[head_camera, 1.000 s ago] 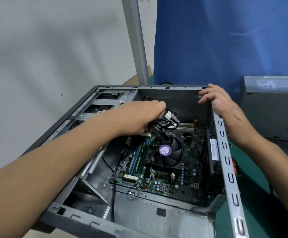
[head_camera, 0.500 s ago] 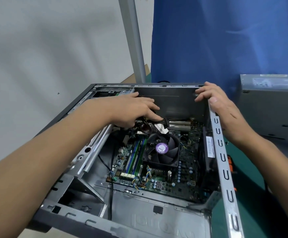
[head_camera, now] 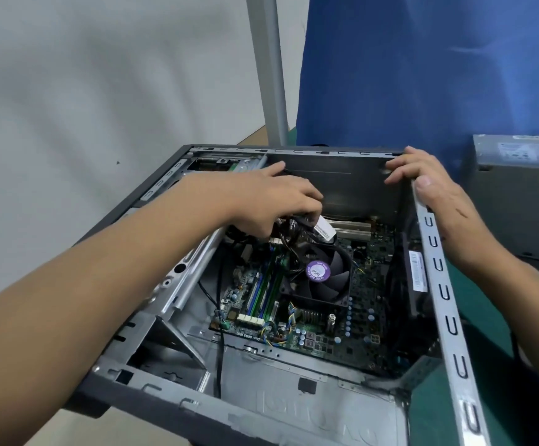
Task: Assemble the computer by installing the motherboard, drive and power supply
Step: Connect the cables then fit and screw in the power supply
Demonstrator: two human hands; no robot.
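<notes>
Head view: the computer case (head_camera: 445, 294) lies open on its side on a green mat (head_camera: 493, 333), with the motherboard (head_camera: 371, 284) already lying flat on its floor and a cooler fan (head_camera: 323, 275) with a purple sticker sitting on the board. Whether the board is screwed down cannot be told from here. The left hand (head_camera: 274, 201) reaches into the far part of the case, its fingers curled round a bundle of black cables (head_camera: 294, 231) that carries a white label (head_camera: 324, 229), holding it just above the fan. The right hand (head_camera: 435, 194) grips the far right corner of the case, fingers hooked over the top edge and thumb on the side rail, steadying it. The power supply (head_camera: 525, 201), a grey box, stands on the mat outside the case to the right, so that part looks not yet done. Something sits in the bay (head_camera: 216, 164) at the far left corner, but it is too hidden to call a drive. By this showing the job is partway along: board in, cables being sorted, power supply to come
</notes>
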